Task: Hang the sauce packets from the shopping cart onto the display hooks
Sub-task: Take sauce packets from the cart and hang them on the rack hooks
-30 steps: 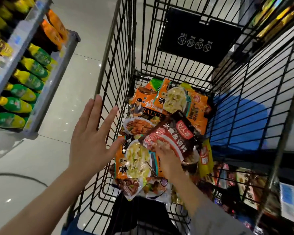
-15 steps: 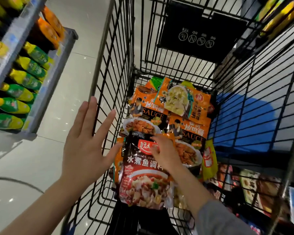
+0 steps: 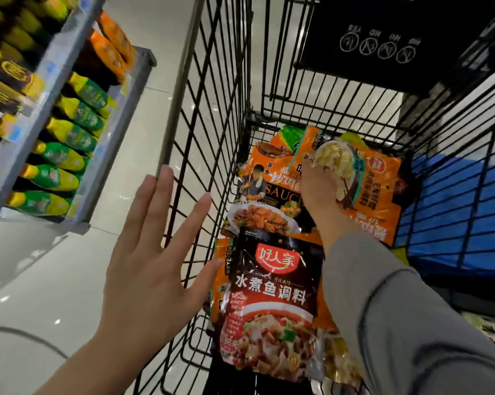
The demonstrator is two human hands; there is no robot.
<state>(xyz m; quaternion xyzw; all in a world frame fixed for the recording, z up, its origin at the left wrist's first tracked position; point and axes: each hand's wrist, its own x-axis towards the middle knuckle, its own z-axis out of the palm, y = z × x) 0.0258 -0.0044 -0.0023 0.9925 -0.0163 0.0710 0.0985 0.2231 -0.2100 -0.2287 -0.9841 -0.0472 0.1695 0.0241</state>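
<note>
Left hand (image 3: pixel 146 269) spread flat against black wire shopping cart's (image 3: pixel 212 115) left wall, right hand (image 3: pixel 316 195) reaching onto far-end orange plastic sauce packet (image 3: pixel 380 178), grip hidden, dark red fish-seasoning packet (image 3: pixel 272 303) at near end

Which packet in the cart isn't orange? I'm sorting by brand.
The dark red-and-black packet nearest the camera, lying on top of the orange packets, showing a bowl of fish in red broth.

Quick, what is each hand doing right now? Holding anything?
Left hand: open, fingers spread, beside the cart's wire side, holding nothing.
Right hand: reaching deep into the cart onto an orange sauce packet; its fingers are blurred, so a grip cannot be told.
</note>
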